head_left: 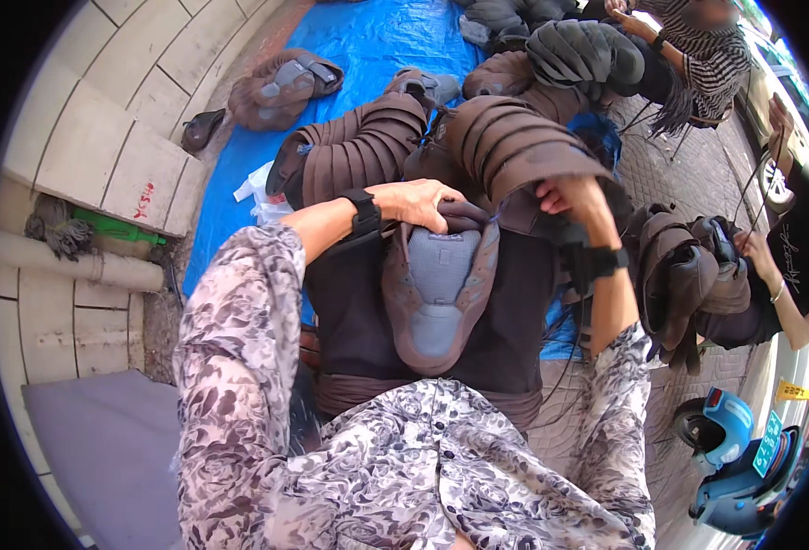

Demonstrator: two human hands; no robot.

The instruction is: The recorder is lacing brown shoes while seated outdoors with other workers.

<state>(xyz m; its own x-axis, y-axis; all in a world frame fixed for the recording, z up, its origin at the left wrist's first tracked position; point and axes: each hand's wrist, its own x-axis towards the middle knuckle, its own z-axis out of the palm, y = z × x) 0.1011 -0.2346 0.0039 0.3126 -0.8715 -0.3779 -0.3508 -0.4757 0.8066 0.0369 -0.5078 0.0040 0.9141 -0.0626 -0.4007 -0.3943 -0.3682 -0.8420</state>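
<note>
A brown and grey shoe upper lies on my dark-clad lap, its toe pointing toward me. My left hand is closed on its collar at the far end, thumb bent over the edge. Just right of it, my right hand is raised with its fingers pinched together, in front of a nested stack of brown shoe uppers. Whatever those fingers hold is too small to make out. A bit of bluish thread shows by the collar of the upper, between my hands.
More stacked brown uppers lie ahead on a blue tarp. Dark grey stacks sit farther off. Two other people work at the right, one handling brown uppers. A tiled wall runs along the left; a blue scooter stands lower right.
</note>
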